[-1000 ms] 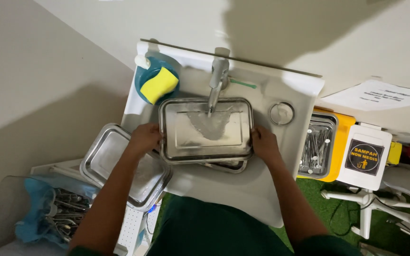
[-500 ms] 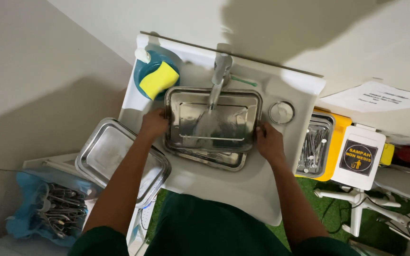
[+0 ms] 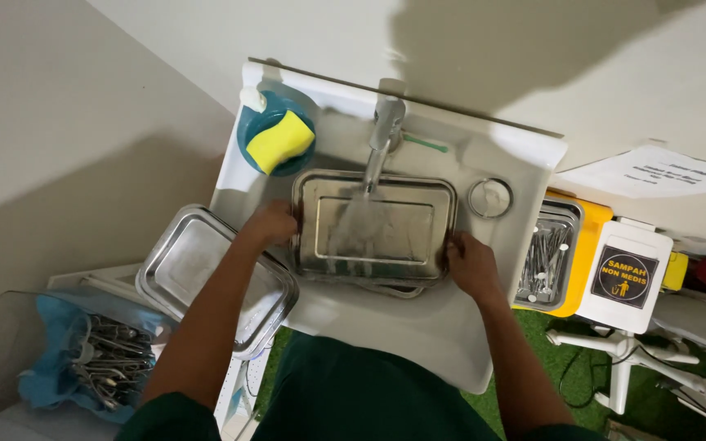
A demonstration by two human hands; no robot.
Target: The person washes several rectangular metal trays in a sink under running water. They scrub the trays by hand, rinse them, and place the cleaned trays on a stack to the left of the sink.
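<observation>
I hold a rectangular steel tray (image 3: 373, 229) over the white sink (image 3: 418, 335), under the chrome tap (image 3: 382, 139), and water runs onto it. My left hand (image 3: 270, 224) grips the tray's left edge. My right hand (image 3: 471, 263) grips its right front corner. The rim of another steel piece shows beneath the tray at its front edge.
A blue bowl with a yellow sponge (image 3: 281, 140) sits at the sink's back left. A second steel tray (image 3: 198, 269) rests left of the sink. Steel instruments lie on blue cloth (image 3: 83, 351) lower left. Another tray of instruments (image 3: 545, 257) sits on a yellow box at right, beside a white bin (image 3: 627, 273).
The tray has stayed under the tap between both hands, shifting slightly as water runs over it. The view has shifted a little.
</observation>
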